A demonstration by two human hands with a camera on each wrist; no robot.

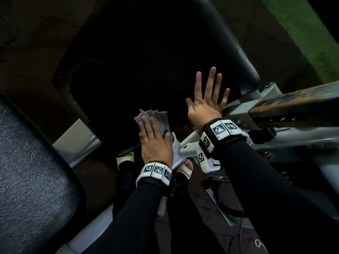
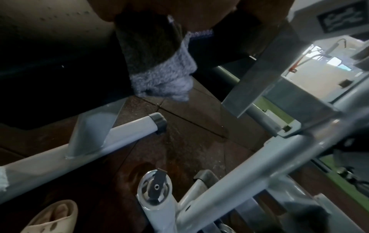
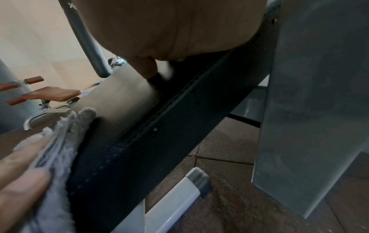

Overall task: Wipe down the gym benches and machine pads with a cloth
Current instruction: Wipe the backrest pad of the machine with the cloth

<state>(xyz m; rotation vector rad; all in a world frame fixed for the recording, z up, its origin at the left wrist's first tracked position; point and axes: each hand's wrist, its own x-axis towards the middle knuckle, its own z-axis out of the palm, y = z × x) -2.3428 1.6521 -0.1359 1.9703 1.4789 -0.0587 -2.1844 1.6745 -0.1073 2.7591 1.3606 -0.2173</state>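
Note:
A large black machine pad (image 1: 146, 61) fills the middle of the head view. A folded grey cloth (image 1: 159, 116) lies on its near edge and hangs over the side, as the left wrist view shows (image 2: 163, 78). My left hand (image 1: 153, 138) presses the cloth flat with straight fingers. In the right wrist view the cloth (image 3: 60, 149) sits under those fingers (image 3: 20, 181) against the pad's side (image 3: 159, 134). My right hand (image 1: 207, 99) rests flat on the pad to the cloth's right, fingers spread, holding nothing.
A second textured black pad (image 1: 33, 171) stands at the near left. Grey frame tubes (image 1: 190, 145) and a rusty square beam (image 1: 293, 105) cross below and right of the pad. My sandalled feet (image 1: 185, 167) stand on brown floor tiles. Green turf (image 1: 311, 33) lies far right.

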